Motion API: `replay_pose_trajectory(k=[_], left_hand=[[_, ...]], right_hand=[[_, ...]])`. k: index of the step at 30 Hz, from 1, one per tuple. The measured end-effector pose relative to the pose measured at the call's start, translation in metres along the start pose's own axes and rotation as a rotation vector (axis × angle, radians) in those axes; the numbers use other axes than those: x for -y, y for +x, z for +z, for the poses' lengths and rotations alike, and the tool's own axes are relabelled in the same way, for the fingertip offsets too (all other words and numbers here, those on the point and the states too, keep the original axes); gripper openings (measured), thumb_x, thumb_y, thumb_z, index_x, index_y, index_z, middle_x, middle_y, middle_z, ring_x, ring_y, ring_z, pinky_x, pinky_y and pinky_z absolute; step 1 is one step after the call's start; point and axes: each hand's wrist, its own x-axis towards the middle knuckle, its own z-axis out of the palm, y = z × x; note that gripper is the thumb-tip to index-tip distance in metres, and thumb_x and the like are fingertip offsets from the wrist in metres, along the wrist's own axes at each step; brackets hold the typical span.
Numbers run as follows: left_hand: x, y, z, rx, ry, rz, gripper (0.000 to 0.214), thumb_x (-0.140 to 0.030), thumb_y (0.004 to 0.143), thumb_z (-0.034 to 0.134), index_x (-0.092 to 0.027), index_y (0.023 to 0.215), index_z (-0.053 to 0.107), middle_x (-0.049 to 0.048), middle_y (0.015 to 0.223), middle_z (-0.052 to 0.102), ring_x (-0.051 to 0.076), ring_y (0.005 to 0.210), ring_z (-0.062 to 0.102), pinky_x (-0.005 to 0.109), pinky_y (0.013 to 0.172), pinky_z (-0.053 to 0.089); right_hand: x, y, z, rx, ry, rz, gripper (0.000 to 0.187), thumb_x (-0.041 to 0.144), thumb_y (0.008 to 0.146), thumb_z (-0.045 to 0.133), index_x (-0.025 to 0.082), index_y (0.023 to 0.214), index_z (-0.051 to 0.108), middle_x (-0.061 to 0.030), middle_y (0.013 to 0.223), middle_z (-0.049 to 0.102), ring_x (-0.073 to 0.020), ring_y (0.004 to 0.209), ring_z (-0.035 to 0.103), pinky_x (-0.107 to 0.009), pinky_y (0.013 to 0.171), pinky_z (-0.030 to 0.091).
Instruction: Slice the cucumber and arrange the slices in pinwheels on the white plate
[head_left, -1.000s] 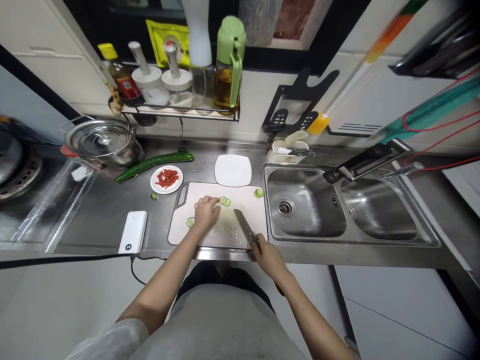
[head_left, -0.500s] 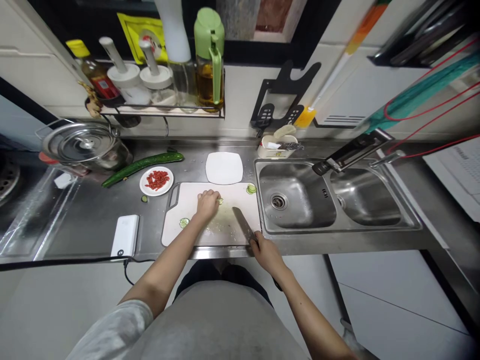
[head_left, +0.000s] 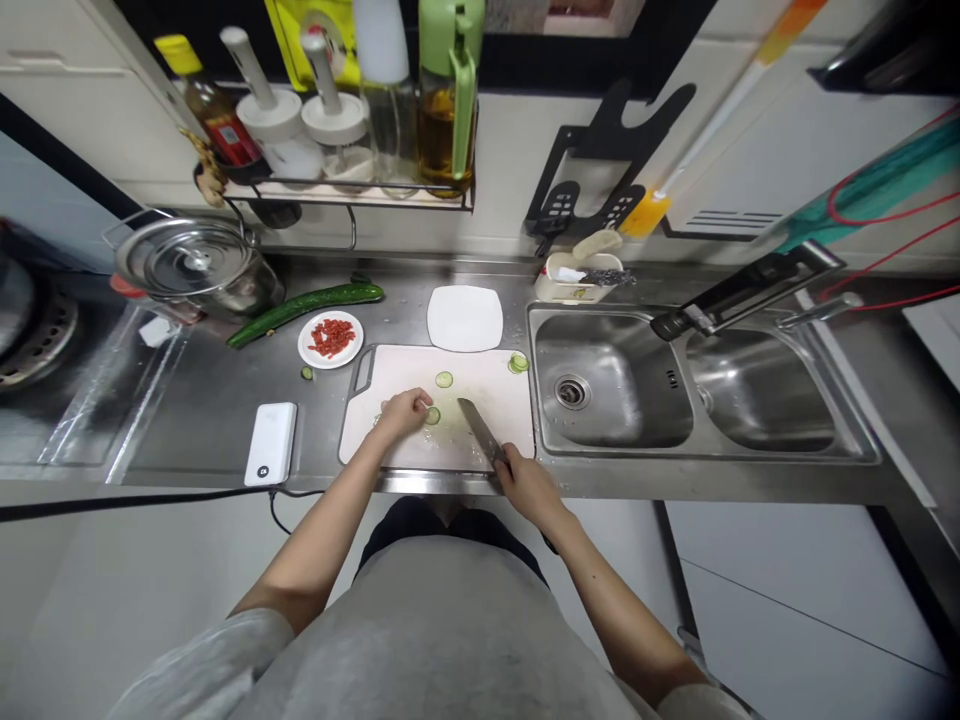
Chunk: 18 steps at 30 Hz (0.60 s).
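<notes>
My right hand (head_left: 527,487) is closed round the handle of a kitchen knife (head_left: 480,430), whose blade points up and left over the white cutting board (head_left: 390,365). With its fingers drawn together, my left hand (head_left: 405,412) pinches the edge of a thin cucumber slice (head_left: 433,416) near the middle of the board. Another slice (head_left: 444,380) lies flat just beyond it. A small stack of slices (head_left: 517,363) sits at the board's upper right corner. Part of another slice shows beside my left wrist, mostly hidden.
Behind the board lies a white square plate (head_left: 465,318). A small plate of chopped red pieces (head_left: 331,339), a whole cucumber (head_left: 304,308) and a white power bank (head_left: 271,444) are to the left. A double sink (head_left: 607,380) borders the board's right side.
My left hand has moved nearer the front edge and turned, uncovering a flat cucumber slice. The knife stays low over the board. The whole view has shifted a little.
</notes>
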Motion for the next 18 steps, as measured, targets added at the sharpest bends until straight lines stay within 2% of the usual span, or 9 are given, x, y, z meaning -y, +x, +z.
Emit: replay_pose_trajectory(k=[2,6,13,18], left_hand=[[-0.001,-0.002,-0.003,-0.074,0.195,0.039,0.025,-0.015,0.079,0.05,-0.025,0.097,0.065,0.0012,0.086,0.07,0.02,0.088,0.062,0.039,0.089,0.036],[0.002,-0.005,-0.007,-0.129,0.258,0.079,0.03,-0.017,0.083,0.048,-0.027,0.105,0.064,0.0044,0.101,0.068,0.024,0.102,0.058,0.041,0.091,0.033],[0.007,-0.01,-0.001,-0.13,0.324,0.02,0.024,-0.027,0.08,0.056,-0.026,0.103,0.064,0.0056,0.107,0.066,0.026,0.106,0.054,0.042,0.092,0.031],[0.007,-0.008,0.003,-0.14,0.336,0.009,0.023,-0.025,0.079,0.057,-0.027,0.1,0.065,0.0056,0.106,0.065,0.026,0.107,0.053,0.042,0.091,0.032]], right_hand=[[0.006,0.001,-0.002,0.019,-0.035,-0.029,0.026,0.031,0.098,0.034,0.019,0.118,0.047,-0.0096,0.093,0.069,-0.0215,0.087,0.065,-0.027,0.062,0.028],[0.021,0.006,-0.004,0.051,-0.121,-0.096,0.025,0.029,0.098,0.033,0.019,0.115,0.048,-0.0096,0.092,0.069,-0.0225,0.088,0.065,-0.027,0.064,0.031],[0.043,0.017,-0.005,0.078,-0.167,-0.154,0.027,0.024,0.098,0.029,0.019,0.118,0.046,-0.0107,0.094,0.068,-0.0237,0.089,0.065,-0.03,0.07,0.038],[0.048,0.022,-0.001,0.077,-0.182,-0.157,0.026,0.023,0.097,0.029,0.018,0.117,0.046,-0.0116,0.096,0.068,-0.0242,0.091,0.065,-0.031,0.072,0.041]])
